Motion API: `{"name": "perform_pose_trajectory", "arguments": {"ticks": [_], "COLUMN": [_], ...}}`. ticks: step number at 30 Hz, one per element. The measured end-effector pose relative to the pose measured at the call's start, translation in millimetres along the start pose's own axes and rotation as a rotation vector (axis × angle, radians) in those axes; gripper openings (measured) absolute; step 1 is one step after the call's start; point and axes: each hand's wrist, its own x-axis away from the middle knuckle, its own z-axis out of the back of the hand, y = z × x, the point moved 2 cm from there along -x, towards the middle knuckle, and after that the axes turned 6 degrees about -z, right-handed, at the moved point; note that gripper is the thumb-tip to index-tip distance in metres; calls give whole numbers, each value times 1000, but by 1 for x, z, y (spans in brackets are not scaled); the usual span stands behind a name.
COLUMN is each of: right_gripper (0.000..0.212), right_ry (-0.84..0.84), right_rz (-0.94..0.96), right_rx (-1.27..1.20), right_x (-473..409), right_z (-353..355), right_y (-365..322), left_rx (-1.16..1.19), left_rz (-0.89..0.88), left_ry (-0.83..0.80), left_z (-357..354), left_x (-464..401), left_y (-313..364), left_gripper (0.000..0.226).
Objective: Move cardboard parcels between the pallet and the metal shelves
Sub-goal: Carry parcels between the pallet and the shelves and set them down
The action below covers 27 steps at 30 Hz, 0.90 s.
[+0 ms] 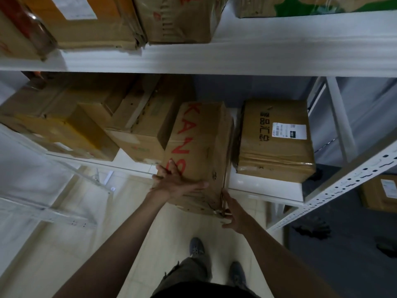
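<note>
So the parcel with the red lettering (199,151) sits lengthwise on the lower shelf (264,186), its long axis running straight away from the person, with the near end sticking out past the shelf edge and right at both hands. The left hand (178,181) lies flat on the top face near that end, fingers spread and straight, pressing rather than gripping. The right hand (233,214) is at the near right corner, fingers pretty straight along the side edge, touching it; I can't tell if anything is hooked underneath. Hands are apart, one per side, about equally close, left a bit further in. My guess is the next move is a push or pull straight along that long axis. Count: one parcel in hand, one labelled parcel (277,138) just right of the hands, roughly three more stacked to the left, at least four on the upper shelf (236,54), and one on the floor far right (380,192).
</note>
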Motion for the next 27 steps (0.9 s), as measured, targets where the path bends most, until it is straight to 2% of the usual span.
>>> {"name": "perform_pose_trajectory", "arguments": {"ticks": [5,11,21,27], "right_gripper": [84,106,96,97], "right_ry": [-44,-82,-80,-99], "right_rz": [50,37,55,56], "right_rx": [5,24,-38,-53], "right_x": [-13,-26,-17,-9], "right_z": [0,-2,-8,-2], "right_y": [-7,-19,-19,-8], "left_rx": [55,112,279,247], "left_rz": [5,-49,-119,-141], "left_ry": [-3,44,105,127], "left_z": [11,23,37,35], "left_x": [-13,-28,-34,-15], "left_y": [-10,-20,-22,-19], "left_gripper": [171,161,160,159]}}
